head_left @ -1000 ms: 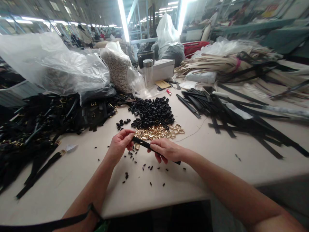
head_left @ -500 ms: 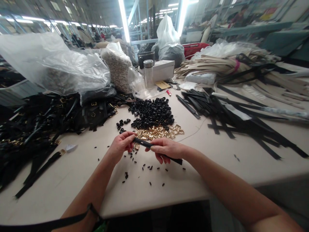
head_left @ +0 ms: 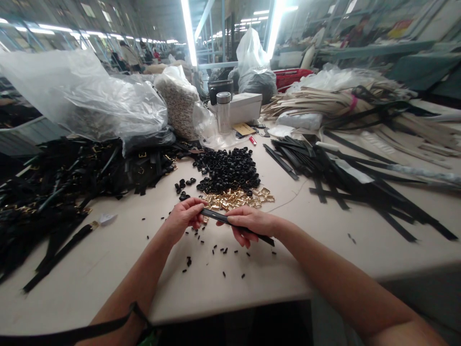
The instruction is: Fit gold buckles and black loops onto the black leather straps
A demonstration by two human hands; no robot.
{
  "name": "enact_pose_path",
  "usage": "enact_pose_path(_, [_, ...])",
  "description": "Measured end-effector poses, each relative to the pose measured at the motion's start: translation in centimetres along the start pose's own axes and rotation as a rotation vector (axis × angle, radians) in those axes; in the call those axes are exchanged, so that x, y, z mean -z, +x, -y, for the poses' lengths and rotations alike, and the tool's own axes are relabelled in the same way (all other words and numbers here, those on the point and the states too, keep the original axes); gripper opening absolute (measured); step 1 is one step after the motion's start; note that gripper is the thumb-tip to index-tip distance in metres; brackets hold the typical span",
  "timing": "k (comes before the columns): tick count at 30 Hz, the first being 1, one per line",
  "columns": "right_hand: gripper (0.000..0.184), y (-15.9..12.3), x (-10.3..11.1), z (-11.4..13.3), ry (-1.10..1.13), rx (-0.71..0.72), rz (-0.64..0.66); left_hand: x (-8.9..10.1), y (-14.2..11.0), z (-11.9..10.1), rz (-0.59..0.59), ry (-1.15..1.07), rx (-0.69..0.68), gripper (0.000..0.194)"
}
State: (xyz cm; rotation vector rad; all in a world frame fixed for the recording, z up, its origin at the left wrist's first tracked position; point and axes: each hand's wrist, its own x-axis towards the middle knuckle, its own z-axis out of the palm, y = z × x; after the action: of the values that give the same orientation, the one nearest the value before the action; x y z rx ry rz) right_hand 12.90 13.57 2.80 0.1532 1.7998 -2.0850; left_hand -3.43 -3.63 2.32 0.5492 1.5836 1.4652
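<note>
A short black strap (head_left: 215, 216) with a small slot near its left end is stretched between my hands, slanting down to the right. My left hand (head_left: 185, 216) pinches its far left end between thumb and fingers. Around its middle, my right hand (head_left: 250, 223) is closed with the thumb on top, and the strap's tail sticks out below the palm. Just beyond the hands lie gold buckles (head_left: 234, 198), with a heap of black strap loops (head_left: 228, 168) behind them. Several tiny black pieces (head_left: 223, 250) are scattered on the table below the strap.
Finished-looking black straps with gold buckles (head_left: 140, 168) are piled at left. More black strips (head_left: 360, 185) spread across the right. A clear bottle (head_left: 223, 113), a white box (head_left: 245, 106) and plastic bags (head_left: 115, 101) stand behind. A red lighter (head_left: 252, 141) lies near the loops.
The strap has shifted slightly right within view, and more of its tail shows past my right hand. My right hand has moved a little along with it. Both hands keep their grip.
</note>
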Motion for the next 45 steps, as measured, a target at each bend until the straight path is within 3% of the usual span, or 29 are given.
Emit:
enact_pose_path(4, [0.038,0.0,0.1,0.1,0.013,0.013,0.02,0.0,0.0,0.0,0.011,0.004,0.009,0.038])
enact_pose_path(7, [0.038,-0.2,-0.2,0.5,-0.121,0.008,0.0,0.0,-0.1,0.0,0.004,0.009,0.007,0.041])
enact_pose_path(9, [0.039,-0.5,-0.4,0.8,-0.353,0.031,-0.073,0.0,-0.1,0.0,0.012,0.031,0.003,0.039])
enact_pose_path(14, [0.034,-1.0,-0.4,0.6,-1.28,0.246,-0.526,-0.1,-0.1,0.1,0.042,0.023,-0.011,0.034])
enact_pose_path(17, [0.036,-1.0,0.1,0.3,-1.482,0.314,-0.632,-0.5,0.0,0.2,0.016,-0.07,0.001,0.036])
enact_pose_path(21, [0.033,-0.3,-0.3,0.0,-1.346,0.428,-0.698,-1.7,0.0,0.8,-0.008,-0.085,-0.041,0.035])
enact_pose_path(26, [0.023,1.3,-1.4,-1.2,-1.052,0.515,-0.728,-3.3,-0.1,1.6,0.059,-0.061,-0.109,0.034])
enact_pose_path(31, [0.017,1.8,-1.0,-1.5,-0.882,0.594,-0.763,-3.5,-0.1,1.6,-0.001,-0.057,-0.183,0.032])
enact_pose_path(39, [0.016,1.6,-0.6,-1.5,-0.932,0.563,-0.689,-3.5,0.1,1.9,0.016,-0.024,-0.304,0.031])
enact_pose_path(45, [0.014,1.5,-0.6,-1.5,-1.01,0.551,-0.674,-3.6,-0.1,2.0,0.042,0.044,-0.322,0.027])
